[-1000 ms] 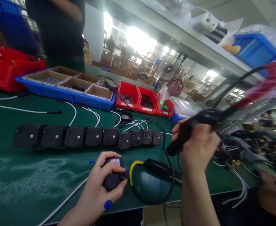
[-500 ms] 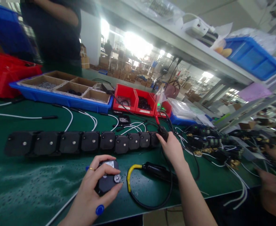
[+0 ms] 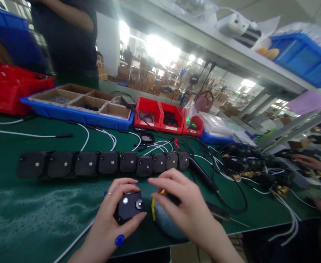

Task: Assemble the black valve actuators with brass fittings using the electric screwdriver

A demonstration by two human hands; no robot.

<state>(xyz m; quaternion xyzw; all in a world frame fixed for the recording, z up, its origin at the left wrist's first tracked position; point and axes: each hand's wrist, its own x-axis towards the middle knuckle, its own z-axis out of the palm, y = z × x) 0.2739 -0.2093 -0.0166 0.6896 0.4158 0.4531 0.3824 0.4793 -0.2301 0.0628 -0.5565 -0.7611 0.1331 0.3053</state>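
Note:
My left hand [image 3: 111, 219] is closed around a black square housing [image 3: 127, 208] with a silver knurled knob on its face, held just above the green bench. My right hand [image 3: 180, 204] is to the right of it, over a yellow-sleeved cable loop [image 3: 153, 210]. Its thumb and index finger are apart, with no object visible between them. A black-handled tool [image 3: 204, 175] lies beyond the right hand, its cable curling right. Another tool with a thin metal tip [image 3: 220, 212] lies partly hidden behind my right wrist.
Several similar black housings [image 3: 112, 162] stand in a row. Behind are a blue tray [image 3: 78, 118] of small parts, red bins [image 3: 149, 126] and white cables [image 3: 112, 140]. Wired assemblies [image 3: 239, 164] lie right, near another person's hand [image 3: 313, 162]. A shelf [image 3: 220, 40] overhangs the bench.
My right hand has let go of the black-handled tool beyond the row's right end and moved left and nearer, beside the left hand. My left hand still holds the housing, turned slightly.

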